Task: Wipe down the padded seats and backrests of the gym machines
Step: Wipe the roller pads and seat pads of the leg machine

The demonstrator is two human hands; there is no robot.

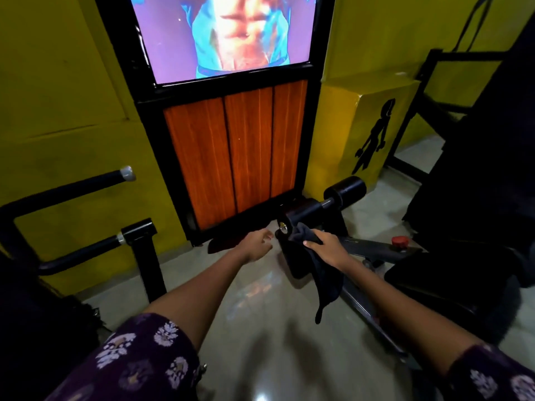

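Observation:
A black padded roller [301, 216] sticks out from a low bench machine near the middle of the view, with a second roller pad [346, 190] behind it. My right hand [328, 247] presses a dark cloth [324, 276] against the near roller; the cloth's loose end hangs toward the floor. Just left of the roller's metal end cap, my left hand [256, 245] hovers with its fingers loosely apart, holding nothing. The bench's black padded seat [451, 270] lies at the right, mostly in shadow.
A red knob [400, 242] sits on the bench frame. A black metal rack with bars [72, 215] stands at the left. An orange wood-panelled stand with a poster [234, 157] lines the yellow wall ahead. Another dark machine [477, 140] fills the right. The floor is glossy tile.

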